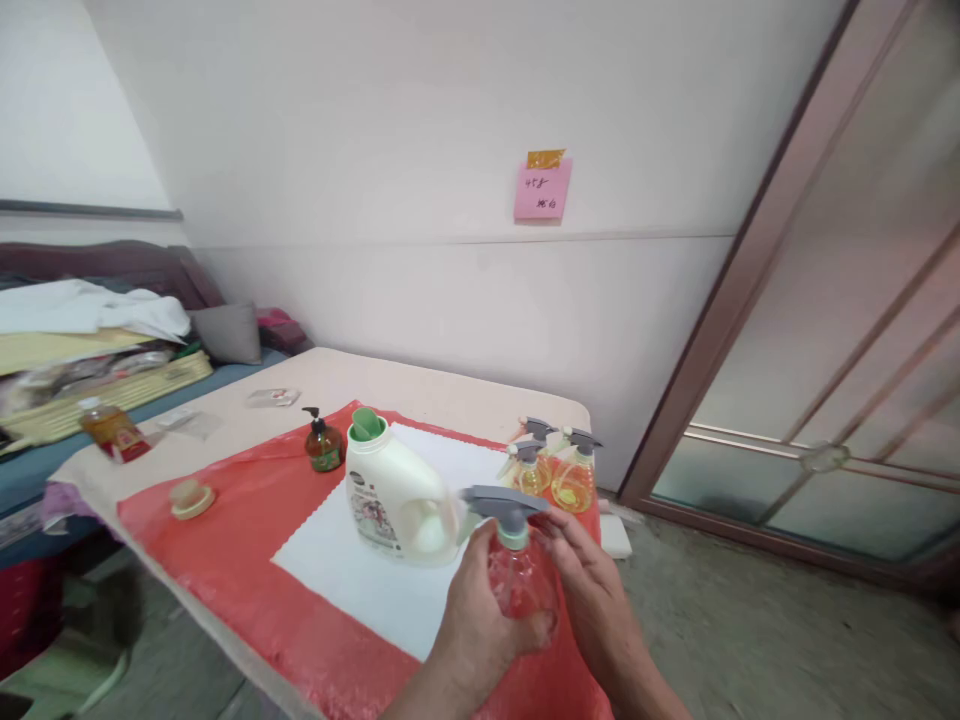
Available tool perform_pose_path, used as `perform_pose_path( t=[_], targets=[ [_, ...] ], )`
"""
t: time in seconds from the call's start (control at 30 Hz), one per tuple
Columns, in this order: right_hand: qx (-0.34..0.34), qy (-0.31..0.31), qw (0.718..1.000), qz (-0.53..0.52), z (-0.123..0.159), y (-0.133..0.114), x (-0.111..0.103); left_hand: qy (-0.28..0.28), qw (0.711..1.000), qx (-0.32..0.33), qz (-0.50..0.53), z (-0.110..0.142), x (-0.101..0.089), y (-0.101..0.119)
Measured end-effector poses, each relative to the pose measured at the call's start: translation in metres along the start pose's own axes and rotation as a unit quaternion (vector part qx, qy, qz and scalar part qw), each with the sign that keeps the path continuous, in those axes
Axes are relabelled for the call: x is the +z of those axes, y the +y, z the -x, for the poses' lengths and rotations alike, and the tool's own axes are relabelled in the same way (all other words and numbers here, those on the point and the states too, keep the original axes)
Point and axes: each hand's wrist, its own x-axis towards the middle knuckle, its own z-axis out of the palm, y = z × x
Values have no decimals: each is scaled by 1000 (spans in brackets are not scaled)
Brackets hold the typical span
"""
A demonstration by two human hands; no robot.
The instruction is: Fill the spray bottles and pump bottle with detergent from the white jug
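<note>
A clear spray bottle [525, 580] with a grey trigger head and a pale green collar stands over the red cloth's near right part. My left hand [487, 610] is wrapped round its body from the left, thumb across the front. My right hand [589, 580] is closed against the bottle's right side, its fingertips at the grey head and collar. The contents of the bottle are hard to make out against the red cloth. Just left of it, a white detergent jug [401, 500] stands upright with a green cap [366, 424] on its mouth.
Several spray bottles with yellow liquid [574, 480] stand at the right edge. A brown pump bottle [324, 445], a round beige lid-like object [192, 498] and a white sheet [330, 570] lie about the red cloth [247, 570]. An oil-like bottle [114, 430] lies tilted far left.
</note>
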Motion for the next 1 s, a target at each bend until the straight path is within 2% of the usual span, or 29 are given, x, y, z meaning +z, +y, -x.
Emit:
perform_pose_path(
  t=[0.07, 0.13, 0.23, 0.3, 0.33, 0.47, 0.57, 0.63, 0.7, 0.83, 0.87, 0.93, 1.0],
  targets=[
    [43, -1, 995, -86, 1, -1, 0, 46, 996, 16, 71, 5, -5, 10],
    [108, -53, 979, -167, 6, -3, 7, 104, 987, 34, 117, 9, -9, 19],
    [192, -193, 921, -280, 18, -3, 25, 148, 980, 35, 131, 15, -17, 27],
    [222, -236, 875, -360, 24, 1, 38, 138, 983, 24, 120, 16, -25, 30],
    [230, -234, 863, -384, 26, 4, 42, 130, 985, 24, 113, 15, -30, 31],
    [313, -235, 845, -363, 24, 27, 49, 130, 979, 76, 140, 5, -57, 35],
    [378, -265, 829, -317, 23, 44, 50, 165, 969, 61, 174, -2, -71, 38],
    [383, -271, 825, -316, 26, 49, 52, 187, 967, 29, 168, -5, -74, 39],
    [346, -255, 840, -331, 29, 47, 55, 214, 963, 10, 162, -6, -75, 40],
    [178, -173, 914, -321, 29, 41, 64, 274, 946, -11, 171, -7, -75, 40],
    [155, -152, 925, -311, 27, 42, 65, 280, 944, -11, 174, -8, -76, 40],
    [187, -144, 923, -305, 25, 47, 66, 282, 944, -7, 172, -9, -77, 40],
    [277, -201, 885, -316, 23, 50, 64, 277, 947, -3, 160, -8, -77, 40]
  ],
)
